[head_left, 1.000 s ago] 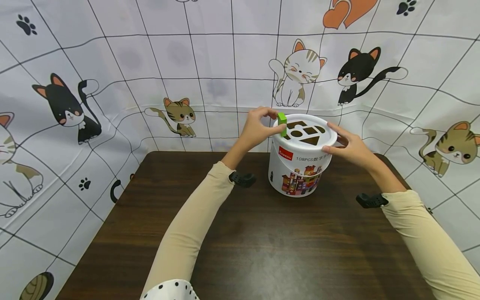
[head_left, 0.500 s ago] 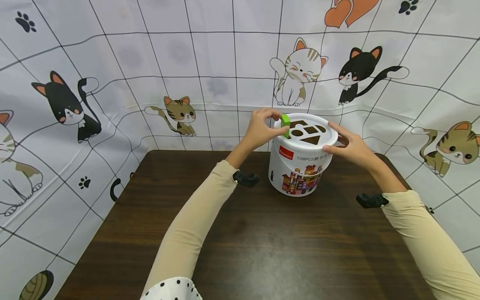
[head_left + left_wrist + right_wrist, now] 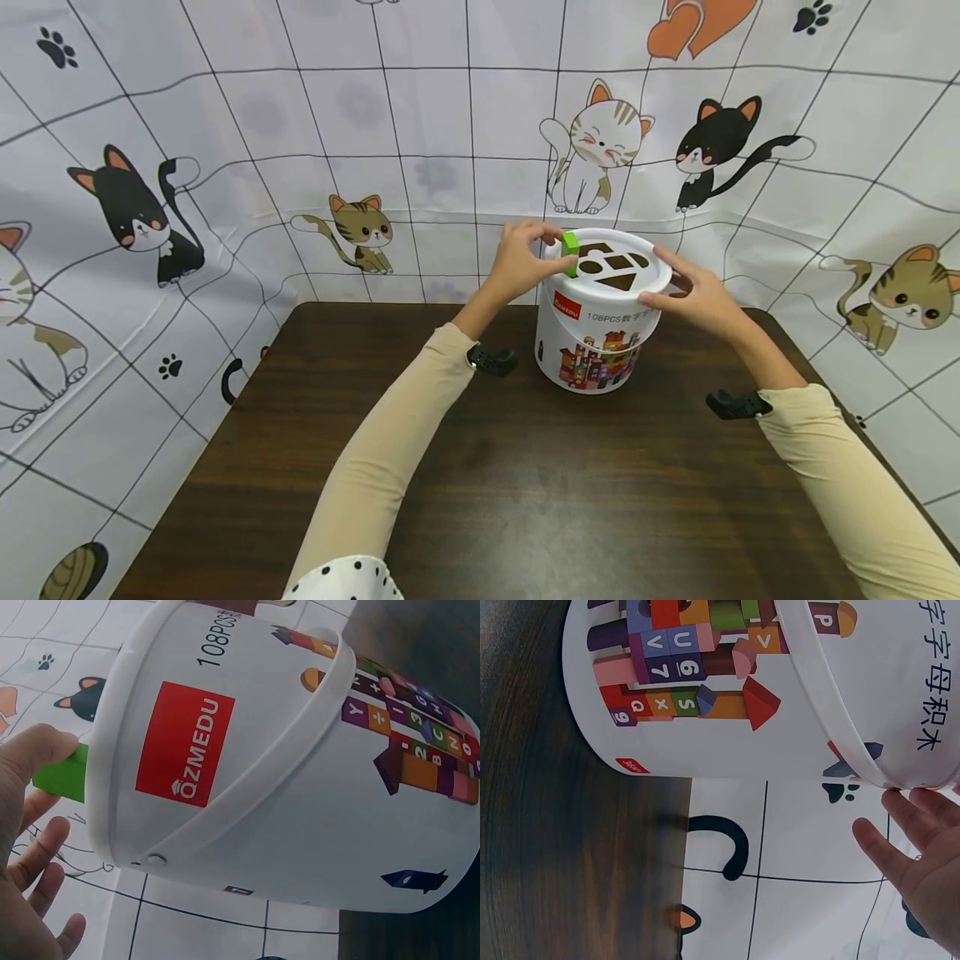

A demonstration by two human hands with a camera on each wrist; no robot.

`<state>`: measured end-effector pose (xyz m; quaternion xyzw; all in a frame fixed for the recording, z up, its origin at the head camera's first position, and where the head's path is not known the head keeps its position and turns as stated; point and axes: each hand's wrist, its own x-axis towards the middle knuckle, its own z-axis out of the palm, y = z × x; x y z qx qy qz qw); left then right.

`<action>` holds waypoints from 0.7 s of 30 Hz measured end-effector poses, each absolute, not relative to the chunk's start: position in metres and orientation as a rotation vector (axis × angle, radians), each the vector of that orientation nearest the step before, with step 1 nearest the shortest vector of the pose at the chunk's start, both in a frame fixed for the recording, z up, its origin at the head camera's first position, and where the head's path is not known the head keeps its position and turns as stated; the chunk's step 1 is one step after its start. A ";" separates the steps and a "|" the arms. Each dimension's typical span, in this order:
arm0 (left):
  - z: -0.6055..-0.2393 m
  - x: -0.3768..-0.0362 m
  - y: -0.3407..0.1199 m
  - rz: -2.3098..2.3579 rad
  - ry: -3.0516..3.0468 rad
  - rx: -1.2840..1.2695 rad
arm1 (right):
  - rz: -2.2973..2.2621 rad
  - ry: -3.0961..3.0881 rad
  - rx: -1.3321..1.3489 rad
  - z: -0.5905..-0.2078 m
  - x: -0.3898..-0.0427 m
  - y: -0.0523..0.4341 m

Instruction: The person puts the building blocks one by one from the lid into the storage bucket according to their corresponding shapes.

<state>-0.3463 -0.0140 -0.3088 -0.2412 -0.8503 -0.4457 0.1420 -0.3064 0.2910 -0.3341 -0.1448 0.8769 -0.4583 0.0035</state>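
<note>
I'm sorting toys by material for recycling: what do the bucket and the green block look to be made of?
The white bucket looks like glossy moulded plastic: smooth sheen, thin rim and a strap handle pinned at the side, with printed artwork. The green block, pinched by the left hand, looks like matt painted wood or solid plastic; its flat, even colour leaves that open.

The bucket [image 3: 597, 333] stands on the worktop [image 3: 495, 492] toward its far edge, a little right of centre, with the curtain [image 3: 300, 125] rising just behind it and wrapping round both sides. The left hand [image 3: 521, 262] is at the bucket's left rim, pinching a block [image 3: 571, 252] over the lid [image 3: 611, 268] — the right hand [image 3: 693, 296] rests against the right rim, opposite.
</note>
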 end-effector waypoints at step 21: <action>-0.320 -0.345 -0.016 -1.318 -2.500 -0.638 | -1.443 2.748 -0.451 -0.334 -0.304 0.288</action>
